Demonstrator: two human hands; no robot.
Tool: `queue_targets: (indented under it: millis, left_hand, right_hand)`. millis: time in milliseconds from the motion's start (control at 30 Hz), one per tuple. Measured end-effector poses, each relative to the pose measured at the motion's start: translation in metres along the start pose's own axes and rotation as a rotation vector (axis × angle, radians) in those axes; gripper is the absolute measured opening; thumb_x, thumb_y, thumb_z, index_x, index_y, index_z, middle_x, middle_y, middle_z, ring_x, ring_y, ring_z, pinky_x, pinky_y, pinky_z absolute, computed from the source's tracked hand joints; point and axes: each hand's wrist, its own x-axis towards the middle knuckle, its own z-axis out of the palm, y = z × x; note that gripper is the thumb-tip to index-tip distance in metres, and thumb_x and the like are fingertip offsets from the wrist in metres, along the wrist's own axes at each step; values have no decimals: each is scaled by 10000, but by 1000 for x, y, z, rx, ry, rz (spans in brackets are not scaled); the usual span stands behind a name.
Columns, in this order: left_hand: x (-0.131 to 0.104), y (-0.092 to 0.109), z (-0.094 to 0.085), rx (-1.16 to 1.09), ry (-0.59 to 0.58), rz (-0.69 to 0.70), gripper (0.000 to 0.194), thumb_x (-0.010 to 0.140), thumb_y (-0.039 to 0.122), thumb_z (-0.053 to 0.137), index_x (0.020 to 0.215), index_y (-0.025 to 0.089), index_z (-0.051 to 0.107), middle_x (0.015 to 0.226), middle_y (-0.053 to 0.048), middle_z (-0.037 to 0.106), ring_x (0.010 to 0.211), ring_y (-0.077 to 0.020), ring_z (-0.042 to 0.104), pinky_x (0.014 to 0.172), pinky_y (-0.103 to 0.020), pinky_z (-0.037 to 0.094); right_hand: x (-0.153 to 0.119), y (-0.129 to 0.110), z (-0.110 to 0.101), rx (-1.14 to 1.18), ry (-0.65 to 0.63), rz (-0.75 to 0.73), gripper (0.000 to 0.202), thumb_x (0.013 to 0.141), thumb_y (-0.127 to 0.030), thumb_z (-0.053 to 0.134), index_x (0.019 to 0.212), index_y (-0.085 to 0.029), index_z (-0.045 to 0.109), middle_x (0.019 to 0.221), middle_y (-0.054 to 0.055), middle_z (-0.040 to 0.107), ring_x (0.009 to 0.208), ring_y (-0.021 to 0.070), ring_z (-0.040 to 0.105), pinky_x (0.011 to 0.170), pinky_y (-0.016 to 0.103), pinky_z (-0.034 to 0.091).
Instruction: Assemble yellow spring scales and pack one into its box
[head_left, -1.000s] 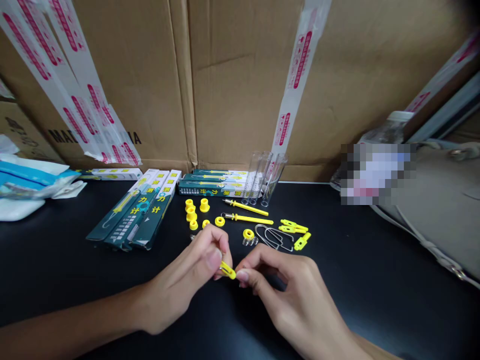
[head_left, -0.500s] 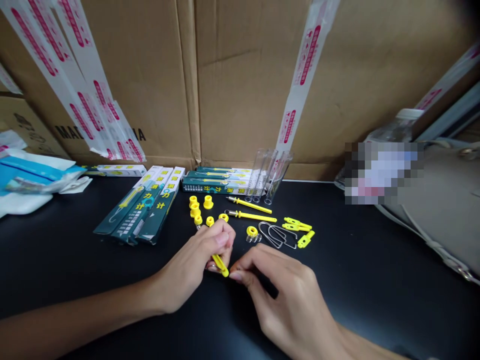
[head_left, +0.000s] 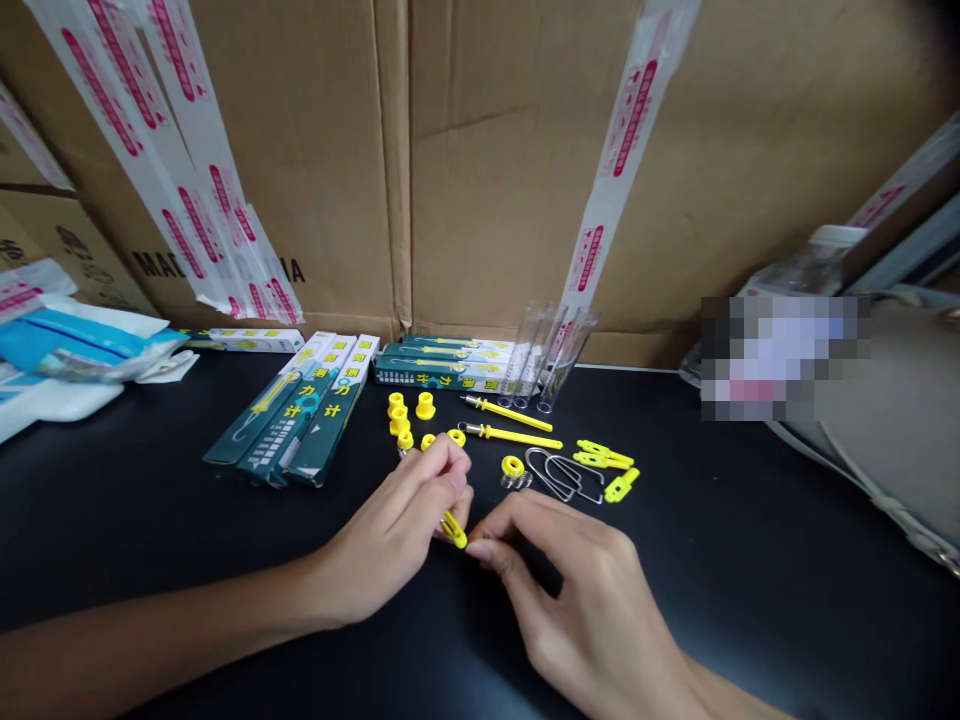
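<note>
My left hand [head_left: 401,530] is closed around a yellow plastic rod [head_left: 454,530], whose rounded end sticks out toward my right hand. Thumb and forefinger of my right hand [head_left: 581,575] are pinched together right beside that end; anything between them is too small or hidden to make out. Beyond the hands lie two similar yellow rods with metal springs, one of them this rod [head_left: 517,437]. Yellow collars [head_left: 425,405], a yellow ring [head_left: 512,466], bent metal hooks [head_left: 562,475] and flat yellow clips [head_left: 621,485] are spread about near them.
Clear plastic tubes [head_left: 553,385] stand upright behind the parts. Printed green-and-white boxes [head_left: 330,420] lie at left and back, before a large cardboard box [head_left: 480,200]. A plastic bottle [head_left: 825,262] and a grey bag [head_left: 900,430] are at right, blue-and-white packets [head_left: 82,340] at left.
The whole view has shifted slightly, so things sit a little further right. Less of the yellow rod shows from my left hand; both hands keep nearly the same pose.
</note>
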Motion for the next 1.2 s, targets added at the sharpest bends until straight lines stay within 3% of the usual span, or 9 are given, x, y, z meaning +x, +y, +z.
queue_targets:
  millis: [300,433,633,900,1000,1200]
  left_hand:
    - [-3,-4,-1,5,-2,31,250,1048,389,300,850,239,326,745,50,387,631,-135,371,619,-295,357]
    - [-2,-4,0,-20,2,43,232,1030,337,345,823,242,303,735,64,351,601,-120,319,590,-280,330]
    - [-1,1,2,-104,-8,99,227,1000,270,411,803,239,304,747,70,320,606,-112,276,576,-263,304]
    - [-2,5,3,-146,48,71,268,1011,328,427,799,242,288,716,79,319,578,-103,318,563,-256,295]
    - [-2,7,3,-146,43,45,282,1004,368,455,795,235,320,696,80,333,577,-107,305,573,-259,294]
    - [0,4,-2,-221,-97,35,321,960,480,499,824,230,351,689,75,351,610,-128,266,573,-271,257]
  right_hand:
    - [5,-2,1,144,-159,327,195,888,-152,591,701,-200,620,648,-35,691,584,125,642,563,212,443]
    - [3,-2,1,155,-183,344,191,890,-165,589,705,-201,621,642,-33,685,582,129,638,562,216,443]
    - [3,-3,-1,71,-129,248,187,877,-141,575,705,-201,619,656,-30,670,586,129,618,579,234,428]
    - [8,-4,10,456,-225,584,174,812,-222,636,647,-194,587,608,0,625,593,171,613,559,264,490]
    - [9,-3,13,525,-214,598,153,779,-225,664,648,-189,592,606,-3,612,582,163,593,555,265,491]
    - [9,2,7,608,-241,589,195,780,-263,663,635,-185,559,623,6,612,587,152,565,552,259,464]
